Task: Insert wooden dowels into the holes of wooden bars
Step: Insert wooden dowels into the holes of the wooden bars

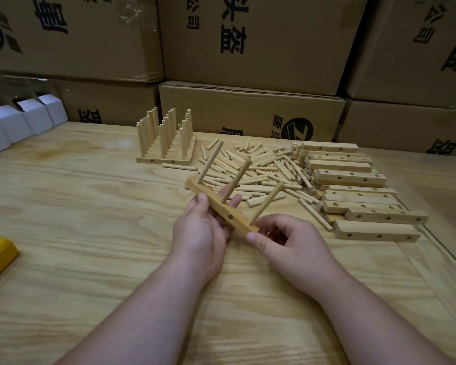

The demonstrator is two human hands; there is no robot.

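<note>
Three dowels (235,180) stand in the wooden bar (219,209) you hold tilted above the bench (90,219). Your left hand (200,227) grips its middle, thumb over, fingers beneath; your right hand (287,243) pinches its near end. Loose dowels (261,167) lie beyond.

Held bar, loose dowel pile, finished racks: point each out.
held bar (216,206), head view, side face by the thumb
loose dowel pile (261,167), head view, pile's middle
finished racks (166,160), head view, front bar's face

Dim, even light, soft shadows, edges bowed (wide-angle lens).
</note>
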